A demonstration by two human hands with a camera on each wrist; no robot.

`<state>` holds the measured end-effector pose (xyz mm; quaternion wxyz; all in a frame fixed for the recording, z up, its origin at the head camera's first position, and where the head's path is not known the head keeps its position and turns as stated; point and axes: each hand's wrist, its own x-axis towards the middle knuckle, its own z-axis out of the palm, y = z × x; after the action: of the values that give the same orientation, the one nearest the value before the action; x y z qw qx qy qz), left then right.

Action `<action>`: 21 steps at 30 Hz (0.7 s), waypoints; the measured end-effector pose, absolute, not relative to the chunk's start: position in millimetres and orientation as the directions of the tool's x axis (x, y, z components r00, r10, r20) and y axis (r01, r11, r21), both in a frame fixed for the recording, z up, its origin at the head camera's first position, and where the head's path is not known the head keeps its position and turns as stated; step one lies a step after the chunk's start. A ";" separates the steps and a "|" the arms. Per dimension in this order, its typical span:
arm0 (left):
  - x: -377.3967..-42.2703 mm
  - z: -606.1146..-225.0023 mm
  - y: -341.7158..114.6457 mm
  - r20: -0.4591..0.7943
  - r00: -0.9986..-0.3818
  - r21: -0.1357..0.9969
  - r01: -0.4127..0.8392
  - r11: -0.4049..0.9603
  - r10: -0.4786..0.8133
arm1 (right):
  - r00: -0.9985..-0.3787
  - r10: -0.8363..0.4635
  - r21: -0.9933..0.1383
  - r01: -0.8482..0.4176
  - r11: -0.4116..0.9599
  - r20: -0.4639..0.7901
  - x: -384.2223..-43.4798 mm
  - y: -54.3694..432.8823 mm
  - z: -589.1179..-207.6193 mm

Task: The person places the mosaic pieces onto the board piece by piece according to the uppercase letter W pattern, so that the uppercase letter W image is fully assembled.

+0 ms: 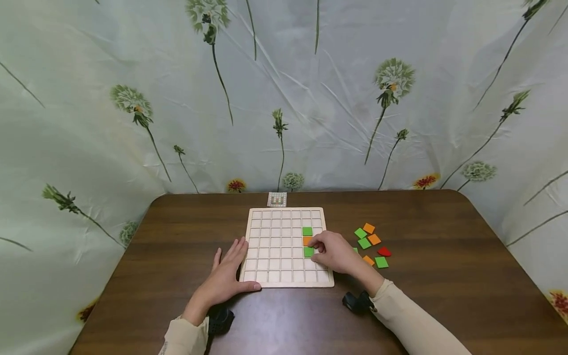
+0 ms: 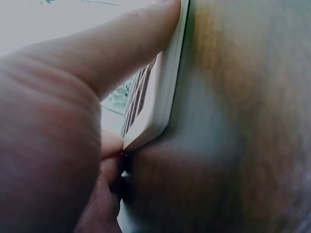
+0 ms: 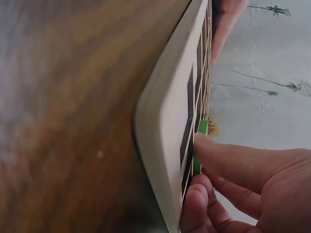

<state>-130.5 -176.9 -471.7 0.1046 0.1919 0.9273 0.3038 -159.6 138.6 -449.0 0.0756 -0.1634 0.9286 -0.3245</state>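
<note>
I can see a pale wooden board (image 1: 275,241) lying flat on the surface (image 1: 275,320). It is almost square, with rounded corners and lots of little square boxes. Three flat square tiles make a line in the second column from the right. The far green tile (image 1: 307,231) comes first, then the orange tile (image 1: 306,241), partly hidden by fingers, then the near green tile (image 1: 308,252). The right hand (image 1: 335,252) pinches that last one. The left hand (image 1: 224,281) touches the board's left edge.
</note>
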 end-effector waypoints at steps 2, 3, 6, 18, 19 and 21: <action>-129.5 -472.0 -176.9 -0.073 -0.905 0.606 0.294 0.739 0.420 | -0.937 -0.349 -0.635 -0.250 0.731 -0.033 -159.2 139.1 -450.1; -129.1 -472.4 -177.1 -0.072 -0.904 0.605 0.296 0.739 0.421 | -0.937 -0.348 -0.637 -0.248 0.730 -0.033 -159.1 139.4 -450.7; -128.6 -473.9 -177.1 -0.072 -0.904 0.605 0.297 0.739 0.422 | -0.942 -0.335 -0.646 -0.236 0.726 -0.032 -158.3 139.8 -452.3; -132.6 -475.6 -179.1 -0.040 -0.907 0.598 0.314 0.737 0.419 | -0.944 -0.329 -0.671 -0.231 0.704 -0.020 -160.9 139.1 -450.4; -132.6 -475.8 -179.4 -0.040 -0.908 0.599 0.313 0.737 0.418 | -0.944 -0.330 -0.668 -0.233 0.707 -0.020 -161.6 138.8 -450.3; -132.4 -476.2 -180.0 -0.051 -0.908 0.592 0.308 0.745 0.416 | -0.943 -0.333 -0.661 -0.234 0.713 -0.025 -162.4 138.2 -450.3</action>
<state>-132.4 -180.0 -476.2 0.0900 0.1945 0.9296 0.2998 -162.4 138.2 -450.3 0.0711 -0.1535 0.9227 -0.3464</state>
